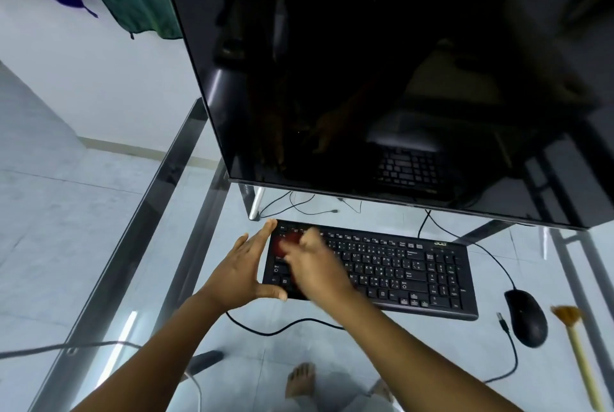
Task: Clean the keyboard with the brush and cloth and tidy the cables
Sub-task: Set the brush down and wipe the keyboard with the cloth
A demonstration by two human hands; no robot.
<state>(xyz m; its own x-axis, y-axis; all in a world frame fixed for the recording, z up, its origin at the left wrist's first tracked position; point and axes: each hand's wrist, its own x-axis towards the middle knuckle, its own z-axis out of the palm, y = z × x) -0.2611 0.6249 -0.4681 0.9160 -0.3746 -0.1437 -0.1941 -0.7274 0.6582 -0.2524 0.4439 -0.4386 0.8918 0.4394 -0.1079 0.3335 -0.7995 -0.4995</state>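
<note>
Head view, looking down at a black keyboard [415, 275] that lies flat on a glass desk [116, 278], just in front of a large dark monitor [365, 79]. The right grip [315, 265], a bare hand blurred by motion, is closed around a red cloth [288, 242] and holds it against the keys at the keyboard's upper left corner. The left grip [242, 268] is open. Its straight fingers lie along the keyboard's left end and its thumb runs along the near edge, so it touches the keyboard on two sides.

The brush [582, 361], with a pale handle and tan bristles, lies on the desk at the far right, well apart from both hands. A black mouse [526, 317] sits between the brush and the keyboard. A black cable [275, 332] curves across the glass from under the left wrist toward the right forearm. Another stretch of cable with a loose plug [501, 318] lies just left of the mouse. More thin cables trail under the monitor. A bare foot [300, 381] shows on the tiled floor through the glass.
</note>
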